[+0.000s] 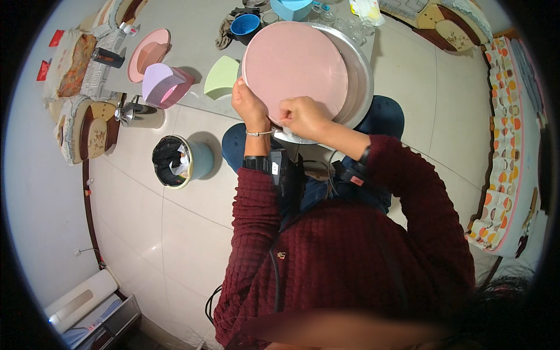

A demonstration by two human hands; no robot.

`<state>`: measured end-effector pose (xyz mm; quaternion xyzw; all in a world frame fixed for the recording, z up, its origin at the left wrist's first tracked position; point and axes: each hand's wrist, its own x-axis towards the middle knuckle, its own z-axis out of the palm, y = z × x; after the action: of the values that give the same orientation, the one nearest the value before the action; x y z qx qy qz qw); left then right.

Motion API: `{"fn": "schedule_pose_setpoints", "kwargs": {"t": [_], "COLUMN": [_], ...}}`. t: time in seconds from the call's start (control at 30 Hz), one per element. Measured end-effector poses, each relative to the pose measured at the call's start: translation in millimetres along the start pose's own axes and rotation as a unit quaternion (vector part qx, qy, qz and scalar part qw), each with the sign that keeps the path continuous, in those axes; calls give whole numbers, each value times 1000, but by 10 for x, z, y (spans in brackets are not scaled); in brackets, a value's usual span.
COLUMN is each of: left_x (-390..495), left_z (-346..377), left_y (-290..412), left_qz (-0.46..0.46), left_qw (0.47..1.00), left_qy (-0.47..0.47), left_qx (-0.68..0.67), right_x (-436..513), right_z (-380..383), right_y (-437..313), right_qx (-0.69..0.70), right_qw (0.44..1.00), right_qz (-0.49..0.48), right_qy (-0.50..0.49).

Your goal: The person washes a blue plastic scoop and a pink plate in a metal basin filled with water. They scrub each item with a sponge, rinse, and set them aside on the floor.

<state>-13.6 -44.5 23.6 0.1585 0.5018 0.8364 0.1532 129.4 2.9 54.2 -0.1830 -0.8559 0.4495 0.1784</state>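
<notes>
A round pink plastic tray or lid [297,65] is tilted over a wide metal basin [364,83] at the table's near edge. My left hand [250,103] grips the pink piece by its left rim. Bent fingers of my right hand [304,116] are at its lower edge, with a bit of whitish material showing beneath them; what it is I cannot tell. Left of the basin a light green plastic piece [222,76] lies on the table. Further left are a lilac container part [159,83] and a pink round dish with a divider [148,54].
Behind the basin stand a blue bowl [245,25], a light blue container [291,8] and several clear glasses [356,28]. A dark cloth [224,33] lies beside the bowl. A lined waste bin [199,159] and a metal kettle [142,116] stand on the floor at left.
</notes>
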Motion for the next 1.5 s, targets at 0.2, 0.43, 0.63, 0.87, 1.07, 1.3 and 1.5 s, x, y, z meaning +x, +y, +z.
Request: {"fn": "schedule_pose_setpoints", "kwargs": {"t": [0.2, 0.43, 0.63, 0.87, 1.07, 1.3, 1.5], "left_x": [-24, -34, -60, -71, -192, -661, -233], "left_z": [23, 10, 17, 29, 8, -260, -167], "left_y": [20, 49, 20, 71, 136, 562, 605], "left_qz": [2, 11, 9, 0, 39, -154, -186], "left_qw": [1000, 999, 999, 998, 992, 974, 978], "left_qy": [5, 4, 25, 27, 7, -139, -77], "left_qx": [-16, 47, 36, 54, 120, 91, 57], "right_x": [-34, -7, -112, 434, 480, 505, 640], "right_z": [-23, 63, -130, 53, -567, -538, -614], "right_y": [64, 60, 111, 295, 1194, 1550, 1336], "right_qx": [-45, 35, 49, 42, -257, -362, -271], "right_qw": [989, 995, 969, 992, 946, 910, 950], "right_qz": [127, 90, 235, 62, 104, 161, 117], "right_qy": [-56, -24, -57, 99, 170, 124, 101]}}
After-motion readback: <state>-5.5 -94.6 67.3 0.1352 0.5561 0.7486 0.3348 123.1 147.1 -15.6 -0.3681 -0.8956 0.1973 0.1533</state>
